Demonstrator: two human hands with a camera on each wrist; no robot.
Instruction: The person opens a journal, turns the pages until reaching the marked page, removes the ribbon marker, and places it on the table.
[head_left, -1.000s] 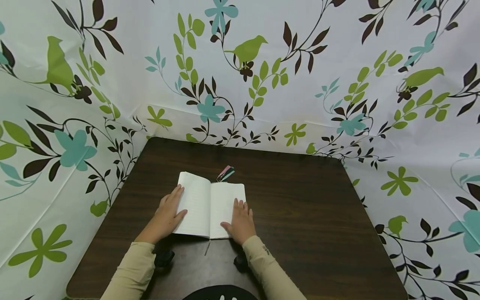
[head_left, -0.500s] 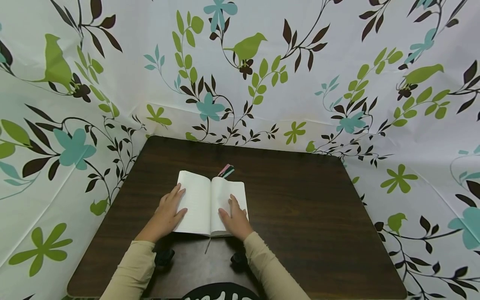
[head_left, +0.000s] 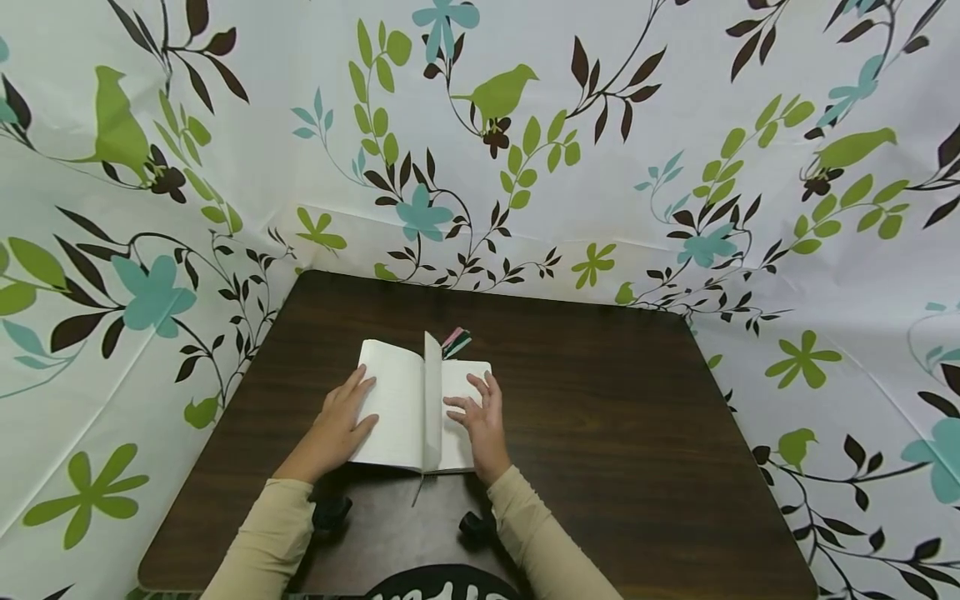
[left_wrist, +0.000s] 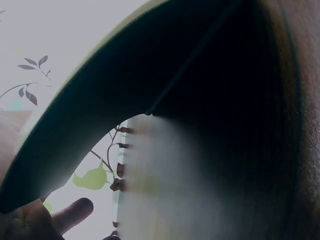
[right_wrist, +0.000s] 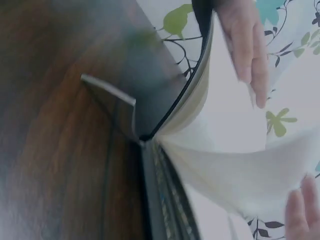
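An open notebook with white pages lies on the table, and one leaf stands up near its spine. My left hand rests along the outer edge of the left page, fingers spread. Over the right page my right hand is raised with loosely bent fingers, apart from the standing leaf. The right wrist view shows that leaf curving across between the two hands, with the right fingertips beside it. In the left wrist view the notebook's dark cover fills much of the frame.
The dark brown table extends to the right of the notebook. Pink and green ribbon ends stick out past its top, and a thin bookmark cord hangs below. A patterned curtain surrounds the table. A black rounded object is at the front edge.
The right hand has lifted from the right page after moving its fingers across it. A leaf that lay flat on the right now stands upright near the spine. The left hand stays in place.
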